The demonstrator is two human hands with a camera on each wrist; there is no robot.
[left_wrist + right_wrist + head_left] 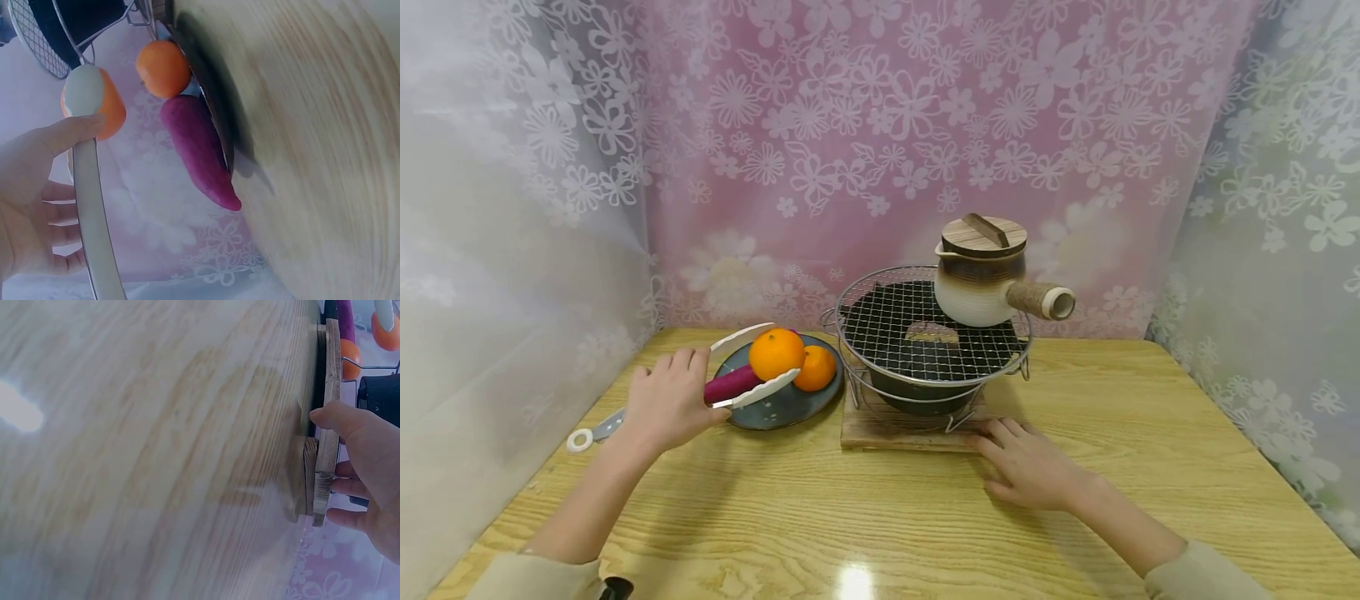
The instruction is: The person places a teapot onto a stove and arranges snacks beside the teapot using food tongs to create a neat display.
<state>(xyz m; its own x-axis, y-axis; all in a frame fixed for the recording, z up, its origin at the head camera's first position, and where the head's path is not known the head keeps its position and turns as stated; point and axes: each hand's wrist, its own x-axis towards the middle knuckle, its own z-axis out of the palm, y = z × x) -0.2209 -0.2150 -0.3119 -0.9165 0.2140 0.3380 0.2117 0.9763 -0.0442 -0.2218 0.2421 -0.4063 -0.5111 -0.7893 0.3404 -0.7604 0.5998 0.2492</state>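
Note:
My left hand (668, 396) grips white-tipped tongs (94, 219), thumb along one arm. Between the tong tips is an orange (777, 355), raised above the dark blue plate (775, 412). A second orange (815, 369) and a purple sweet potato (194, 147) lie on that plate. At the grill's near right corner, my right hand (1030, 467) holds the edge of a wooden board (910, 442), the thumb on its front and the fingers over its top. On the board stands a round black grill stove (917, 392) with a wire mesh (895, 333) over it.
A brown and white clay teapot (973, 292) with a wooden lid and a cord-wrapped side handle sits on the mesh's right part. The tongs' ring end juts out left of my left hand. Floral curtains (850, 167) enclose the wooden table (820, 517) at the back and sides.

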